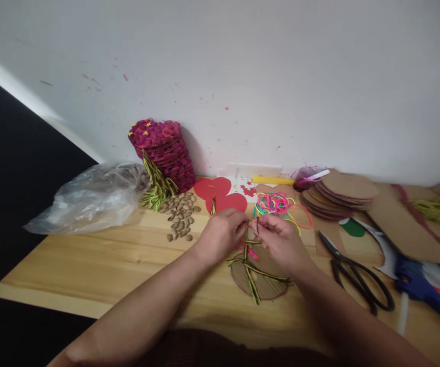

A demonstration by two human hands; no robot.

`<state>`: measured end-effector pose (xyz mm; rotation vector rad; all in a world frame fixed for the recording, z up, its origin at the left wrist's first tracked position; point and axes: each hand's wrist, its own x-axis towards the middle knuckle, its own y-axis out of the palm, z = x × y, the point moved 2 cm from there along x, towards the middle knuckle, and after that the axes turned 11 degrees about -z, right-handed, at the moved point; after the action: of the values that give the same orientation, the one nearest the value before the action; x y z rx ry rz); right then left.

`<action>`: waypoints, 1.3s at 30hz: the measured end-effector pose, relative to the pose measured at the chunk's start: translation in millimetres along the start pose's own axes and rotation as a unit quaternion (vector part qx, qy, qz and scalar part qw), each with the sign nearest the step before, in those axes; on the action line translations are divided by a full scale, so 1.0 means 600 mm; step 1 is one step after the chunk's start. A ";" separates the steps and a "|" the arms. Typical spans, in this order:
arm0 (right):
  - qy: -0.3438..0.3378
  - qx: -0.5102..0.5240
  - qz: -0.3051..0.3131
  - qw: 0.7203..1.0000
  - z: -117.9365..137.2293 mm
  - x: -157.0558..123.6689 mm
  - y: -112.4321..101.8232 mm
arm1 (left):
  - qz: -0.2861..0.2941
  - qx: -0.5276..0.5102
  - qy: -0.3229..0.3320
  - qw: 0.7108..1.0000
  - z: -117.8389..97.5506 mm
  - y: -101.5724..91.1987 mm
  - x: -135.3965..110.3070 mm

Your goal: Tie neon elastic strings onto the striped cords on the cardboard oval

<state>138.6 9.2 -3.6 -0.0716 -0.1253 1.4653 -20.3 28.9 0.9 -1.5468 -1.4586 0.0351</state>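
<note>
My left hand [222,232] and my right hand [281,242] meet above the table, fingertips pinched close together. Both are closed on black-and-yellow yarn [246,250], whose strands run down from between them. The fingers partly hide where the yarn is gripped. Beneath lies a round cardboard disc [269,290] with a dark reddish edge. More yarn strands cross over that disc, and a small bright pink piece [253,254] rests near its top. Just beyond my left hand are red paper circles [225,202] and a small yarn tassel [213,204].
Left: a plastic bag [86,204], a purple stack of decorated discs [166,153] with tassels [159,188], and loose shells or nuts [182,216]. Right: tangled neon cord [275,204], cardboard discs [346,188], black scissors [357,275] and a blue glue gun [426,290]. A wall stands behind.
</note>
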 end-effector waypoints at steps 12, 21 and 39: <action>-0.118 -0.091 0.004 0.989 0.022 0.026 -0.035 | 0.068 -0.295 -0.124 0.945 -0.014 -0.013 0.008; 0.123 0.167 0.083 0.975 -0.004 0.010 -0.005 | -0.068 -0.264 -0.180 0.945 -0.015 -0.014 0.010; -0.240 -0.210 -0.039 0.947 0.017 -0.012 -0.003 | -0.047 -0.058 -0.043 0.996 -0.005 -0.005 0.000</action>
<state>138.2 1.5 6.7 -0.0534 -0.8298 1.3326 -20.5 26.4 4.3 -1.5841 -1.6244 -0.0408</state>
